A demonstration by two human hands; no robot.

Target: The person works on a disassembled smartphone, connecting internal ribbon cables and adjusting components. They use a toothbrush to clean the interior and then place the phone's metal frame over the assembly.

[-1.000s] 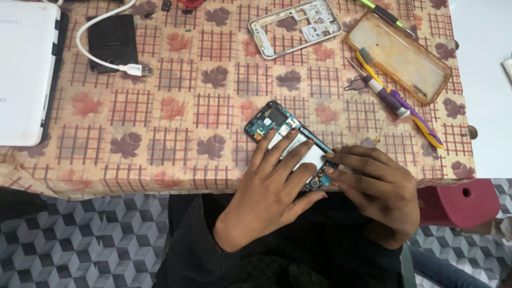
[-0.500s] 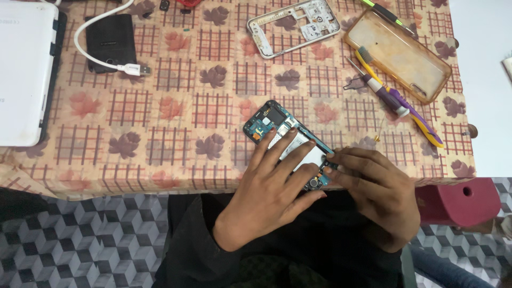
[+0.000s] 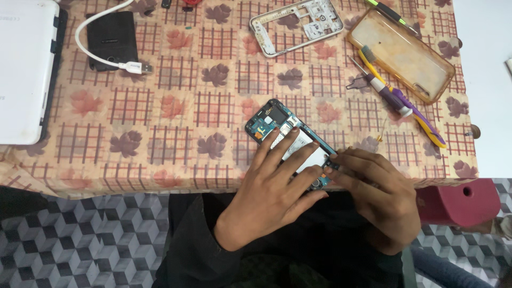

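- While both hands work at the near table edge, the opened phone (image 3: pixel 290 144) lies diagonally on the patterned tablecloth (image 3: pixel 176 106), its circuit-board end pointing to about 10 o'clock and its other end under the hands at about 4 o'clock.
- Left hand (image 3: pixel 272 194): fingers spread and extended, lying flat across the phone's middle and lower part, pressing on it rather than wrapped round it. Fingertips reach up to the pale panel just below the blue board.
- Right hand (image 3: pixel 381 200): fingers curled in, tips meeting at the phone's lower right edge, about 3 o'clock from the left hand's fingertips. Whether they pinch a small part or only the phone's edge: cannot tell, contact point hidden.
- Both wrists come out of dark sleeves (image 3: pixel 213 250) at 6 o'clock.
- At 12 o'clock from the phone, well apart: a white phone frame (image 3: pixel 266 32), empty in the middle.
- At 2 o'clock: a clear yellowed phone case (image 3: pixel 402 56); just beside it, toward the phone, a purple-handled screwdriver (image 3: pixel 389 96) lying across a yellow tool (image 3: pixel 426 125).
- At 10 o'clock, far: a black flat device (image 3: pixel 109 42) with a white cable (image 3: pixel 101 56) crossing it, plug end resting on the cloth.
- At 9 o'clock, frame edge: a white tablet-like device (image 3: pixel 24 69).
- At 4 o'clock from the right hand, below table level: a dark red cylindrical object (image 3: pixel 461 202).
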